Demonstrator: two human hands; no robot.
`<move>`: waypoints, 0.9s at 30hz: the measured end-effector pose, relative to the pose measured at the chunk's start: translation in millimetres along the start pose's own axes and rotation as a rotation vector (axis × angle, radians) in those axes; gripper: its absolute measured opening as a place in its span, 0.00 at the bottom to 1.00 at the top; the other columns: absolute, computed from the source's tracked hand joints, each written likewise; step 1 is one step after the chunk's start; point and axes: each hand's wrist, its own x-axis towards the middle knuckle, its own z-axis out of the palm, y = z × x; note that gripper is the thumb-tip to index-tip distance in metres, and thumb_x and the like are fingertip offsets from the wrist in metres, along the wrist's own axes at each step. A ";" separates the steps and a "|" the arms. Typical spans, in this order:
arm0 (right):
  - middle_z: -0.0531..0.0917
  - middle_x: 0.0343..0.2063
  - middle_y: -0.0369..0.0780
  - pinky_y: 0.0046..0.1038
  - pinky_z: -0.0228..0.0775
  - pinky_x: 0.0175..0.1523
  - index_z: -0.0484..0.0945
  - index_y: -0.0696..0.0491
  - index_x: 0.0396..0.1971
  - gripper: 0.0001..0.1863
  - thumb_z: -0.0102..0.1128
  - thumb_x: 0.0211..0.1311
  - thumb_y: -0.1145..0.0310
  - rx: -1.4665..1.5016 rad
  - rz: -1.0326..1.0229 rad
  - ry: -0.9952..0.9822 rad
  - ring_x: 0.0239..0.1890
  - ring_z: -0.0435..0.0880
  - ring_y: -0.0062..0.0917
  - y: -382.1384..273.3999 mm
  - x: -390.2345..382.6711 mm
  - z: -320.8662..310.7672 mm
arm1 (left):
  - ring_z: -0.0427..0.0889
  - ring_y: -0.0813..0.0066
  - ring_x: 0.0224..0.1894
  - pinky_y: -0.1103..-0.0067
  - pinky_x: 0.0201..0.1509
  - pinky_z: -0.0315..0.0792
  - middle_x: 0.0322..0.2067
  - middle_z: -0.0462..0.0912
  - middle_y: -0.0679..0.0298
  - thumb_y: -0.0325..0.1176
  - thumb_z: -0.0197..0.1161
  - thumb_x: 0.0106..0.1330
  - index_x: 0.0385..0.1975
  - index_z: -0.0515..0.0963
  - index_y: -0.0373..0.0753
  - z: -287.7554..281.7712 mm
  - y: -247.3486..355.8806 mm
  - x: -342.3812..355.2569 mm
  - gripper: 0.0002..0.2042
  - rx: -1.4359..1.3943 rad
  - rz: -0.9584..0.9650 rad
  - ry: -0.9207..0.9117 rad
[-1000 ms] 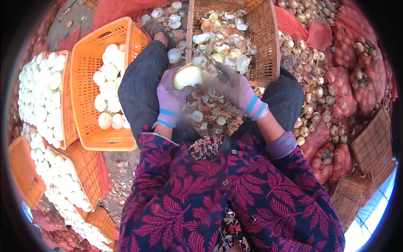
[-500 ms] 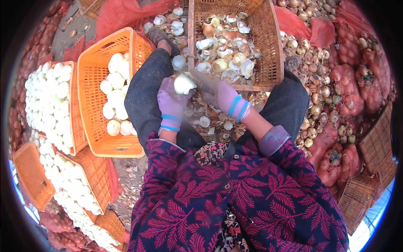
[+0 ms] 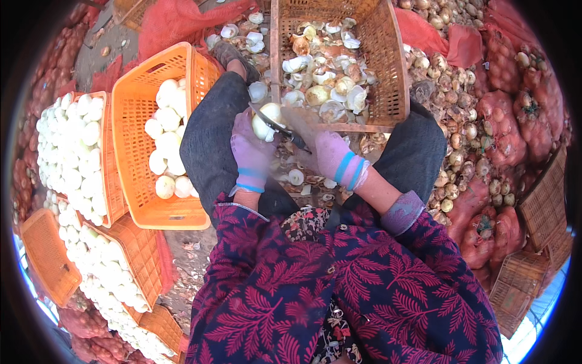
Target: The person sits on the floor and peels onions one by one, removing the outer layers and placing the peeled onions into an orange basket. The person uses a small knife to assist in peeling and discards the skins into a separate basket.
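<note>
A pale, largely peeled onion sits in my left hand, whose gloved fingers are wrapped round its side. In my right hand, also in a purple glove, is a knife with a dark handle. Its blade lies across the onion. Just beyond both hands stands an orange crate with onion skins and a few browner onions in it. Left of my leg, another orange crate holds several white peeled onions.
Crates heaped with peeled onions line the left side. Unpeeled onions lie on the ground to the right, beside red mesh sacks. Stacked crates stand at lower right. Skins litter the ground between my legs.
The knife blade, blurred before, now shows plainly across the onion. My right hand has shifted slightly right and down, and the onion has turned in my left hand.
</note>
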 end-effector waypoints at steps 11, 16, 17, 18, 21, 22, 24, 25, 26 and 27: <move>0.88 0.35 0.50 0.48 0.80 0.43 0.51 0.30 0.79 0.40 0.59 0.71 0.56 -0.106 0.138 -0.169 0.38 0.88 0.53 4.7 39.9 13.2 | 0.84 0.54 0.49 0.67 0.56 0.76 0.45 0.85 0.50 0.33 0.78 0.46 0.54 0.78 0.33 -1.8 -25.2 1.3 0.31 -0.009 -0.056 -0.030; 0.88 0.29 0.45 0.39 0.81 0.42 0.59 0.27 0.77 0.42 0.67 0.65 0.46 0.014 0.185 -0.118 0.33 0.90 0.40 12.3 40.6 18.5 | 0.84 0.60 0.47 0.70 0.54 0.77 0.44 0.85 0.51 0.34 0.79 0.48 0.55 0.78 0.30 0.3 -30.3 0.2 0.31 -0.021 0.003 0.033; 0.88 0.27 0.44 0.37 0.81 0.42 0.59 0.28 0.77 0.42 0.67 0.65 0.47 0.052 0.165 -0.099 0.32 0.90 0.36 14.8 38.6 20.5 | 0.84 0.59 0.48 0.69 0.55 0.76 0.45 0.85 0.50 0.35 0.80 0.48 0.56 0.78 0.29 0.8 -29.7 0.0 0.33 -0.037 -0.055 0.000; 0.87 0.26 0.44 0.35 0.81 0.41 0.60 0.29 0.77 0.41 0.67 0.65 0.48 0.088 0.140 -0.081 0.31 0.90 0.32 11.7 39.1 18.6 | 0.83 0.55 0.51 0.67 0.58 0.75 0.48 0.83 0.48 0.38 0.79 0.48 0.57 0.77 0.30 0.5 -31.2 0.5 0.34 -0.055 -0.069 -0.020; 0.88 0.34 0.48 0.37 0.81 0.41 0.61 0.31 0.76 0.44 0.64 0.59 0.71 0.328 0.182 -0.079 0.31 0.88 0.37 3.0 34.0 13.8 | 0.81 0.50 0.56 0.65 0.62 0.74 0.53 0.82 0.48 0.40 0.79 0.48 0.58 0.77 0.32 1.0 -34.7 0.1 0.36 -0.099 -0.068 -0.040; 0.89 0.35 0.48 0.36 0.80 0.39 0.62 0.33 0.76 0.45 0.63 0.58 0.76 0.393 0.194 -0.078 0.30 0.87 0.36 1.0 32.1 13.3 | 0.82 0.54 0.54 0.66 0.61 0.75 0.51 0.83 0.50 0.37 0.80 0.48 0.57 0.77 0.32 2.5 -35.4 -0.3 0.34 -0.108 -0.040 -0.019; 0.88 0.32 0.44 0.31 0.77 0.30 0.64 0.38 0.76 0.44 0.64 0.57 0.78 0.472 0.210 -0.074 0.22 0.84 0.27 10.9 29.8 18.4 | 0.83 0.58 0.53 0.68 0.60 0.75 0.50 0.83 0.53 0.33 0.81 0.47 0.57 0.78 0.33 0.8 -33.5 -1.3 0.33 -0.078 0.030 -0.022; 0.86 0.29 0.41 0.28 0.71 0.25 0.64 0.42 0.76 0.43 0.63 0.57 0.79 0.753 0.381 0.033 0.19 0.79 0.23 18.5 30.2 13.8 | 0.83 0.58 0.54 0.67 0.61 0.75 0.51 0.83 0.53 0.33 0.80 0.47 0.57 0.78 0.35 -2.1 -29.3 -2.1 0.33 -0.040 0.073 -0.046; 0.84 0.26 0.39 0.24 0.65 0.20 0.64 0.46 0.75 0.42 0.62 0.58 0.79 1.034 0.550 0.146 0.16 0.74 0.18 30.0 31.1 6.0 | 0.83 0.57 0.54 0.67 0.62 0.74 0.51 0.83 0.54 0.33 0.80 0.47 0.58 0.79 0.36 -4.5 -24.5 -3.5 0.33 -0.003 0.117 -0.070; 0.84 0.25 0.39 0.24 0.62 0.18 0.64 0.47 0.76 0.42 0.61 0.58 0.81 1.014 0.584 0.159 0.15 0.73 0.18 45.5 27.6 -0.8 | 0.82 0.55 0.56 0.66 0.64 0.73 0.53 0.83 0.55 0.31 0.80 0.48 0.58 0.79 0.39 -3.7 -20.6 -8.2 0.33 -0.115 0.086 -0.105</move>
